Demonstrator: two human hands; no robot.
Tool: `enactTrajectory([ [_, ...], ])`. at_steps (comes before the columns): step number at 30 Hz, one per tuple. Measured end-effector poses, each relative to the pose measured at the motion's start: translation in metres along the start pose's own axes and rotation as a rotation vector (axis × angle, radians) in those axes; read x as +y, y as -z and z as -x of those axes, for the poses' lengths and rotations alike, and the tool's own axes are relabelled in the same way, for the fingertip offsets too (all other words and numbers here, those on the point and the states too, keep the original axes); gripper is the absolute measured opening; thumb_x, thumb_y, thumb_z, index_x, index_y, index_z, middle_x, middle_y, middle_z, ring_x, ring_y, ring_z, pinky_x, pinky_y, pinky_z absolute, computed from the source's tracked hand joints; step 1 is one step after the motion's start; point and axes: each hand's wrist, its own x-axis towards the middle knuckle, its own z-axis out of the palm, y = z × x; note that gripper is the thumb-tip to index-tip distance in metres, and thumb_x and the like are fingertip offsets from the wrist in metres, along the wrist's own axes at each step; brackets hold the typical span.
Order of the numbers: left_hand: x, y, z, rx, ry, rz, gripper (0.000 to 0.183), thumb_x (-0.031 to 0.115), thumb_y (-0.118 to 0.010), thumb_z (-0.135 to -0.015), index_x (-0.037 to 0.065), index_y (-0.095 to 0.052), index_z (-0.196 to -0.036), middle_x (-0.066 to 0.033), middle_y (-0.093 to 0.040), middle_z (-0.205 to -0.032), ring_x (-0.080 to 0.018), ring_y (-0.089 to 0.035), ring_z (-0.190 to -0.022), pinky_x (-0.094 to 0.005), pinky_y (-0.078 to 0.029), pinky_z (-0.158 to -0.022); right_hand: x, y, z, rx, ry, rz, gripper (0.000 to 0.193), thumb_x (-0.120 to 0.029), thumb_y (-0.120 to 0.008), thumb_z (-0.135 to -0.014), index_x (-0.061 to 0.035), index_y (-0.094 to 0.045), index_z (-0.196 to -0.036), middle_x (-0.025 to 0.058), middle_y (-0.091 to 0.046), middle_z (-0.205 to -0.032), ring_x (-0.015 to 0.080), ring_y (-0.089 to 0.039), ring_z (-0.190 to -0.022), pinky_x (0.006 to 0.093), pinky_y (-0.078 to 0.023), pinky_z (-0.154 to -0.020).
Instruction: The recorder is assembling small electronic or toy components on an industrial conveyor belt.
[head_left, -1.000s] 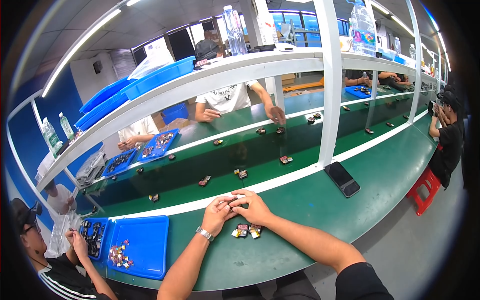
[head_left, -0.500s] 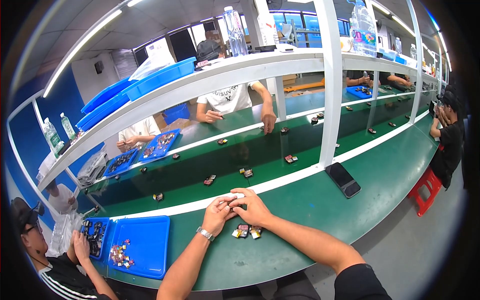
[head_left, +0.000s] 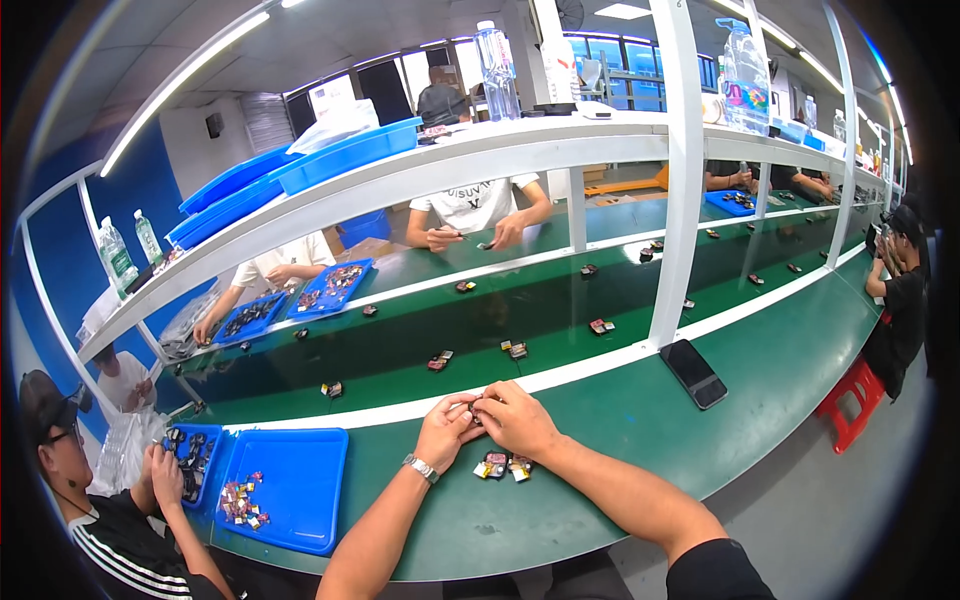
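Note:
My left hand (head_left: 444, 434), a metal-band watch (head_left: 420, 467) on its wrist, is closed in a pinch just in front of the white rail. Pressed against it, my right hand (head_left: 520, 421) has its fingers closed on the same small dark part (head_left: 477, 416), mostly hidden by the fingertips. Just below the hands, two small black parts with pink, yellow and white pieces lie on the green tabletop, one left (head_left: 490, 465) and one right (head_left: 519, 467).
A blue tray (head_left: 322, 470) with small pink and yellow pieces lies left, near a co-worker (head_left: 70, 470). A black phone (head_left: 693, 374) rests at right beside a white post (head_left: 680, 200). Similar parts (head_left: 440, 360) sit on the green belt (head_left: 560, 310) beyond the rail.
The whole view has shifted slightly. My fingers have moved a little around the held part; a white bit seen at them before is now out of sight. The person opposite has drawn a hand back from the belt.

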Motion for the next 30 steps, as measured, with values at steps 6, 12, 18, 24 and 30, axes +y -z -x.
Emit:
enactTrajectory([
  [6,-0.002,0.001,-0.002,-0.007,-0.005,0.0,0.026,0.0,-0.053,-0.095,0.003,-0.05,-0.12,-0.0115,-0.063,-0.116,-0.0206,-0.063,-0.107,-0.0384,-0.055,-0.094,0.005,-0.007,0.003,0.002,0.05,0.103,0.01,-0.009,-0.069,-0.078,-0.0062,-0.065,-0.087,0.0055,-0.059,-0.09,0.0232,-0.06,-0.089,0.0341,-0.054,-0.069],
  [12,-0.003,-0.003,-0.003,0.02,0.008,-0.021,0.023,-0.004,-0.045,-0.097,0.0,-0.05,-0.119,-0.0122,-0.063,-0.114,-0.0195,-0.064,-0.104,-0.0358,-0.057,-0.092,0.002,-0.011,0.005,0.023,0.06,0.195,0.009,-0.009,-0.068,-0.078,-0.0056,-0.063,-0.085,0.0049,-0.057,-0.086,0.023,-0.059,-0.085,0.0342,-0.054,-0.07],
  [18,-0.006,-0.001,-0.004,0.134,-0.01,-0.071,0.026,-0.004,-0.044,-0.097,0.0,-0.048,-0.122,-0.0118,-0.062,-0.116,-0.0186,-0.065,-0.102,-0.0347,-0.058,-0.089,-0.004,-0.012,-0.001,0.078,0.149,0.21,0.023,-0.011,-0.069,-0.077,-0.0028,-0.064,-0.098,0.0097,-0.06,-0.108,0.0268,-0.059,-0.097,0.0372,-0.053,-0.082],
  [24,-0.001,0.001,-0.001,0.162,-0.035,0.08,0.044,-0.003,-0.046,-0.095,0.005,-0.038,-0.137,-0.0143,-0.047,-0.139,-0.0224,-0.06,-0.112,-0.0423,-0.053,-0.095,0.016,-0.029,-0.014,-0.064,0.001,0.026,0.027,-0.012,-0.068,-0.078,-0.0017,-0.064,-0.103,0.0119,-0.059,-0.118,0.0308,-0.058,-0.103,0.0378,-0.05,-0.09],
  [30,0.002,0.005,-0.006,0.153,-0.049,0.058,0.048,0.001,-0.05,-0.095,0.005,-0.035,-0.14,-0.0153,-0.036,-0.15,-0.0315,-0.05,-0.127,-0.0483,-0.048,-0.101,0.089,-0.059,-0.051,-0.12,-0.228,0.16,0.035,-0.019,-0.074,-0.074,-0.0032,-0.066,-0.105,0.0134,-0.061,-0.119,0.0318,-0.06,-0.105,0.0399,-0.049,-0.092],
])
